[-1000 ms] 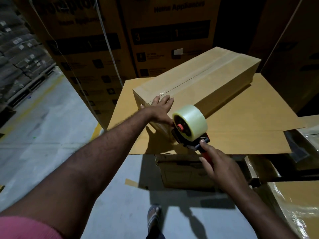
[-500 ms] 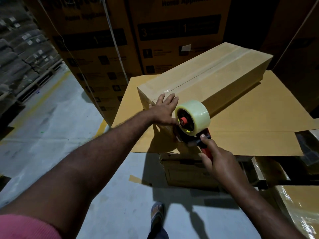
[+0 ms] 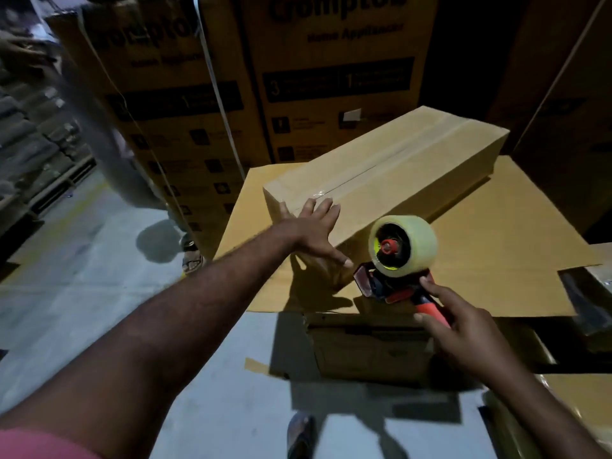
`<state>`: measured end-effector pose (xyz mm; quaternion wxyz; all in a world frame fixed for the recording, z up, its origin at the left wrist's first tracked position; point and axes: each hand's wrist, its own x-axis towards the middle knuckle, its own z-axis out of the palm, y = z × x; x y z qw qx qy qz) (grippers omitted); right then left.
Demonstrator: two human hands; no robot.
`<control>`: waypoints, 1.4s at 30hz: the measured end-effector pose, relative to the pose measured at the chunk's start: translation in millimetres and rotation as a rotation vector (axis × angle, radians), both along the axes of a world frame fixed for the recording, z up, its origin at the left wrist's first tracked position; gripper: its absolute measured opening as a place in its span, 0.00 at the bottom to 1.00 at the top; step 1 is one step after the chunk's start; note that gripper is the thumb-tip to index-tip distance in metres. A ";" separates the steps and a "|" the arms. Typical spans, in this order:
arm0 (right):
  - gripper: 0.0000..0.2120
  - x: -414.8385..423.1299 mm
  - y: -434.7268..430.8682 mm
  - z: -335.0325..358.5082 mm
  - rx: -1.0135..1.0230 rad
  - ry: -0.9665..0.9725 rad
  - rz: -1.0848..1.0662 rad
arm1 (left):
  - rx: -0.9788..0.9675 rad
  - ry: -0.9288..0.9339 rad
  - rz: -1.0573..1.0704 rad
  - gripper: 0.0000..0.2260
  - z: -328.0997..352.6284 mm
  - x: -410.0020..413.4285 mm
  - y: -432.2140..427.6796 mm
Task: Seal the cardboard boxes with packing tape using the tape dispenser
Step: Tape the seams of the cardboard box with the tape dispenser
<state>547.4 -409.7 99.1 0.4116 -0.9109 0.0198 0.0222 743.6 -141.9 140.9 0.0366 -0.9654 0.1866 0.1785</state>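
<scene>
A long plain cardboard box [image 3: 407,167] lies slanted on a flat cardboard sheet [image 3: 490,260], with clear tape along its top seam. My left hand [image 3: 314,233] presses flat with spread fingers on the box's near end. My right hand [image 3: 463,332] grips the red handle of the tape dispenser [image 3: 397,260], which carries a roll of clear tape. The dispenser sits just off the box's near end, apart from it.
Tall printed cartons [image 3: 258,94] stand stacked behind the sheet. A lower carton [image 3: 367,346] sits under the sheet's near edge, and wrapped boxes [image 3: 583,409] stand at the right. Another person's sandalled foot [image 3: 192,256] stands on the grey floor at left. My own foot [image 3: 301,435] is below.
The dispenser has pulled back from the box's near end toward me and to the right. My left hand stays flat on the box. A blurred person came into view at left.
</scene>
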 end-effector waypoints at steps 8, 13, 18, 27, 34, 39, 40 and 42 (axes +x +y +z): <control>0.28 -3.4 -22.8 38.5 0.231 -0.083 -0.132 | -0.258 -0.437 0.016 0.29 -35.9 -48.8 -36.5; 0.28 2.3 -7.7 48.7 0.294 -0.074 -0.105 | -0.306 -0.513 0.056 0.35 -42.2 -53.8 -38.9; 0.28 6.3 8.1 46.2 0.333 -0.083 -0.097 | -0.351 -0.457 0.027 0.36 -43.5 -47.3 -27.6; 0.29 3.5 4.6 48.3 0.372 -0.109 -0.108 | -0.353 -0.394 -0.122 0.36 -46.2 -36.4 -12.6; 0.28 -3.3 -6.8 59.1 0.398 -0.116 -0.099 | -0.329 -0.306 -0.266 0.35 -35.5 -26.7 53.3; 0.28 -1.7 -11.6 66.3 0.404 -0.120 -0.075 | -0.361 -0.209 -0.050 0.34 -15.6 -19.2 88.5; 0.28 0.3 -11.3 66.9 0.411 -0.116 -0.073 | -0.405 -0.209 0.036 0.32 -11.4 -18.6 82.6; 0.28 7.4 -9.2 67.5 0.424 -0.114 -0.070 | -0.431 -0.251 0.195 0.26 -2.8 -17.9 59.5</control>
